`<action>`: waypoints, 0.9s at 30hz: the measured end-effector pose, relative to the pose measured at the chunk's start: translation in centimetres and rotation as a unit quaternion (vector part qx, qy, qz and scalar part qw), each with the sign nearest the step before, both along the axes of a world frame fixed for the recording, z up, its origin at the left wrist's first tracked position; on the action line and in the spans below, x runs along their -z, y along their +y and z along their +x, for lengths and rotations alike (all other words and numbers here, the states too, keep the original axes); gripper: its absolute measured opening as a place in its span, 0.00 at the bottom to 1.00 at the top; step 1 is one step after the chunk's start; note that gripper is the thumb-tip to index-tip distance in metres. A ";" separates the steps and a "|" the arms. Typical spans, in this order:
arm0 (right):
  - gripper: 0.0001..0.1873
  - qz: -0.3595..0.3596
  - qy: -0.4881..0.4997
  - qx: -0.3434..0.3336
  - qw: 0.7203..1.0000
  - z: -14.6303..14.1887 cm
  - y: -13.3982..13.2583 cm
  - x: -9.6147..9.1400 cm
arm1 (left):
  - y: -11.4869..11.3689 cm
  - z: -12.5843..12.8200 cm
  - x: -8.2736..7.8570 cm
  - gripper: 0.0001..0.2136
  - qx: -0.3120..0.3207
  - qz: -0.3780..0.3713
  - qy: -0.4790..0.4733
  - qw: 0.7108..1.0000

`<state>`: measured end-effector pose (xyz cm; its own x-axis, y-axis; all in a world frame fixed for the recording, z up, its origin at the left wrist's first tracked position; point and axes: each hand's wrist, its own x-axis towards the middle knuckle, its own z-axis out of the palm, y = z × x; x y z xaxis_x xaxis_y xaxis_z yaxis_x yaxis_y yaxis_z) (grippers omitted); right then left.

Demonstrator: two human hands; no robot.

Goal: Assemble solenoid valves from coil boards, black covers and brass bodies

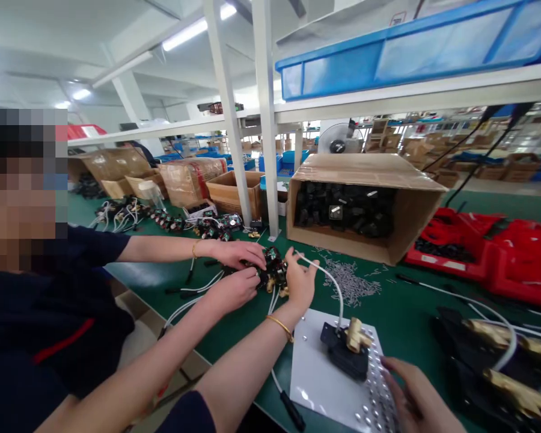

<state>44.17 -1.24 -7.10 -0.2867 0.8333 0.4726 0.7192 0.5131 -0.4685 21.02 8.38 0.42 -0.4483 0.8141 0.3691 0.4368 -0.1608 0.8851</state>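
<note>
My left hand (301, 281) reaches to a cluster of dark circuit-board assemblies (274, 264) with brass fittings. Its thumb and forefinger are apart; the other fingertips are partly hidden against the cluster. A white cable runs past this hand to a black housing with a brass valve fitting (355, 335), which lies on a white plate (313, 376). Beside the plate's right edge is my right hand (417, 394), open and holding nothing visible, fingers loosely bent. Small shiny domed pieces (374, 400) dot that side of the plate.
A co-worker's hands (237, 270) work at the same cluster from the left. Grey pins (351, 282) lie scattered before a cardboard box (415, 225) of black parts. Red bins (527, 258) and black housings with brass fittings (518, 391) stand right. A shelf post (265, 120) rises behind.
</note>
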 end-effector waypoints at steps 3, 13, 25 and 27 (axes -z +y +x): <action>0.16 -0.150 0.050 0.124 0.980 0.2 4.3 -1.9 | 0.7 1.2 1.2 0.18 -0.006 -0.033 -0.107 0.994; 0.07 -0.175 -0.038 0.131 0.975 -5.7 13.5 -3.5 | 1.9 2.9 2.7 0.14 0.135 -0.136 0.073 0.979; 0.08 -0.219 0.169 0.121 0.953 -2.6 9.2 -5.0 | 1.7 2.8 3.5 0.07 0.180 -0.126 0.188 0.957; 0.11 -0.272 0.222 0.092 0.932 -2.4 7.3 -4.8 | 1.6 2.4 3.5 0.06 0.192 -0.112 0.155 0.963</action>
